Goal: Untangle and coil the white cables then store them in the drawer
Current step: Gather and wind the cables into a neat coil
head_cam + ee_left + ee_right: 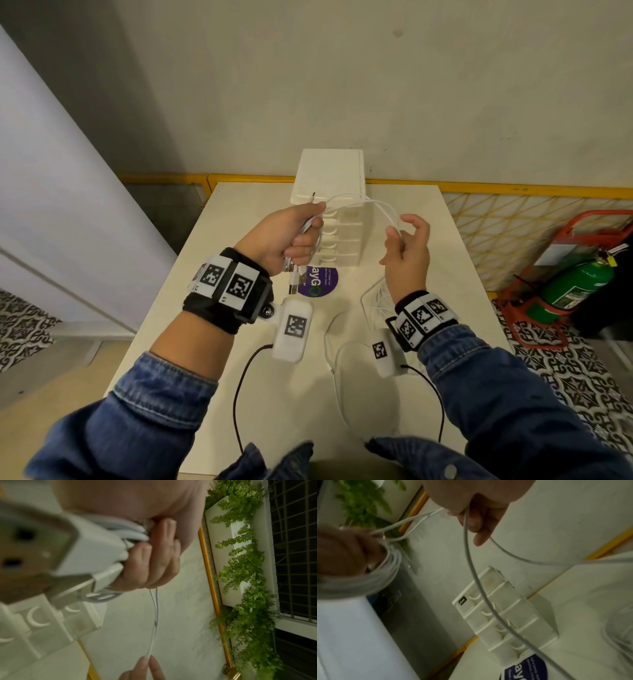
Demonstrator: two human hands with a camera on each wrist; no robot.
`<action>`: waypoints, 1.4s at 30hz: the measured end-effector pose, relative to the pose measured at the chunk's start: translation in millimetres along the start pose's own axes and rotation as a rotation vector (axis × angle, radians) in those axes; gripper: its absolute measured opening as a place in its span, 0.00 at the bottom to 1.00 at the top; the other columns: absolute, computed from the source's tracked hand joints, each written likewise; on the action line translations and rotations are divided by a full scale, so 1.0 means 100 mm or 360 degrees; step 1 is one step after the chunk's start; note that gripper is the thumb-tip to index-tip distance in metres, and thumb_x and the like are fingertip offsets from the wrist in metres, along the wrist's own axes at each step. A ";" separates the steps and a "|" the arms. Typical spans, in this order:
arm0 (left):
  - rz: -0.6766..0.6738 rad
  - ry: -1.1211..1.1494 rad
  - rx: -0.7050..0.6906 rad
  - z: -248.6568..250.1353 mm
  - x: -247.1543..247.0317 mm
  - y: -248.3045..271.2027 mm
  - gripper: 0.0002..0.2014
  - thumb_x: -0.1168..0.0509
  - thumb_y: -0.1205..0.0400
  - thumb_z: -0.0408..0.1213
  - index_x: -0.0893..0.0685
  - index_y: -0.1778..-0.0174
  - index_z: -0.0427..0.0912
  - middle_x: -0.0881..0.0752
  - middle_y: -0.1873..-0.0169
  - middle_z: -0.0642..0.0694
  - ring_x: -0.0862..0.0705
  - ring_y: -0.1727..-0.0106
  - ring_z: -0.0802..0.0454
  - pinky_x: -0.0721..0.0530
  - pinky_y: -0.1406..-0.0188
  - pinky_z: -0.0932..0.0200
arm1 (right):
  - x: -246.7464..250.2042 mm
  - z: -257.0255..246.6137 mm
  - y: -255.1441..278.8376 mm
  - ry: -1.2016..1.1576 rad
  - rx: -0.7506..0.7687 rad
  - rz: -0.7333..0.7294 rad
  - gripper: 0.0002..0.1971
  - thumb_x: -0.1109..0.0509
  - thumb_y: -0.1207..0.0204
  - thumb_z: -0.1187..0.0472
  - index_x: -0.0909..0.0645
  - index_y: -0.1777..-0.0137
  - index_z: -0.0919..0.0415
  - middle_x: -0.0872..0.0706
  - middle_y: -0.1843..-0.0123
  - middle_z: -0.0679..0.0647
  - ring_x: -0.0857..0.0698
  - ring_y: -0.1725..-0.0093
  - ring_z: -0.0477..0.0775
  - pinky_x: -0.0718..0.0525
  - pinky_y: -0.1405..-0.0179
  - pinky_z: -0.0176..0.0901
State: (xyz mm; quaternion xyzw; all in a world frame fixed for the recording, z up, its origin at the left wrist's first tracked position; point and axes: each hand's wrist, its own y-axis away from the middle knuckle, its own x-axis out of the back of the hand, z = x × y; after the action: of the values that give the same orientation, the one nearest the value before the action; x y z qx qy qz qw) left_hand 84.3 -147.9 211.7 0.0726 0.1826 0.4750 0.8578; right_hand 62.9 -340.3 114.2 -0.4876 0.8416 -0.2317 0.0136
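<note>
My left hand [291,236] grips a bundle of coiled white cable [123,527], with two USB plugs [294,282] hanging below the fist. One white strand [373,205] arcs from that fist over to my right hand [406,245], which pinches it between thumb and fingers [477,520]. From there the strand [481,588] drops toward the table. Behind both hands stands the white drawer unit [330,178], its several drawers [498,615] closed. More loose white cable [337,356] lies on the table under my right wrist.
The white table [239,212] carries a round purple sticker [320,282] in front of the drawer unit. A tangle of thin white cable [375,298] lies right of it. A yellow railing [513,188] runs behind the table, and a green extinguisher [575,287] stands on the floor at the right.
</note>
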 end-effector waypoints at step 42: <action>-0.0176 -0.0460 -0.0014 -0.61 0.00 -0.15 0.27 0.41 0.23 0.64 0.19 0.60 0.39 0.32 0.87 0.50 0.38 0.86 0.56 0.39 0.84 0.65 | 0.01 -0.17 -0.08 0.0209 0.0277 -0.0815 0.14 0.33 0.31 0.48 0.16 0.47 0.51 0.16 0.63 0.39 0.18 0.62 0.34 0.25 0.57 0.26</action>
State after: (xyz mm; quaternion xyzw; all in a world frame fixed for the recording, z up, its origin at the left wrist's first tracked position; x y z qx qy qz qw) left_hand 72.9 -158.9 150.8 0.1262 0.0587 0.4125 0.9003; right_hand 64.6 -337.4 132.8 -0.6654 0.6670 -0.3300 -0.0580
